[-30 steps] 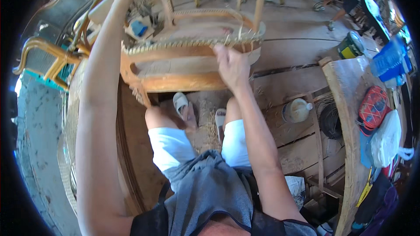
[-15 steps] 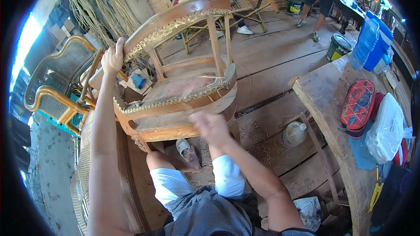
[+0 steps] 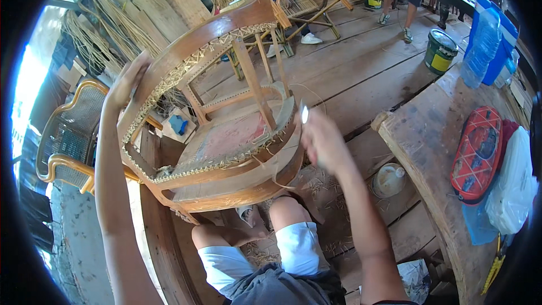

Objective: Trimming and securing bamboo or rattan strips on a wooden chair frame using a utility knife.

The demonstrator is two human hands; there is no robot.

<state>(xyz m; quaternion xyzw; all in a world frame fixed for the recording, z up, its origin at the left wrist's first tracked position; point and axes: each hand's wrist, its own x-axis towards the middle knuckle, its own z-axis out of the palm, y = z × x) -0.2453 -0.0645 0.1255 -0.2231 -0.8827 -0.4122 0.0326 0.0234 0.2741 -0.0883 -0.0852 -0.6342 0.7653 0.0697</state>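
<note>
Lying near the chair (image 3: 220, 141), shavings (image 3: 337, 245) litter the room's plank floor (image 3: 350, 73).

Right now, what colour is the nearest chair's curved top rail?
The top rail is warm brown; shows best in the head view.

One wooden chair frame (image 3: 226, 196) stands nearest. Left of it: one cane-backed armchair (image 3: 70, 131). Beyond it: one rattan chair frame (image 3: 302, 5). Right of it: two green buckets (image 3: 439, 56), one translucent jug (image 3: 389, 182), one worktop (image 3: 423, 141), one red zippered case (image 3: 477, 158), one white plastic bag (image 3: 510, 189).
</note>
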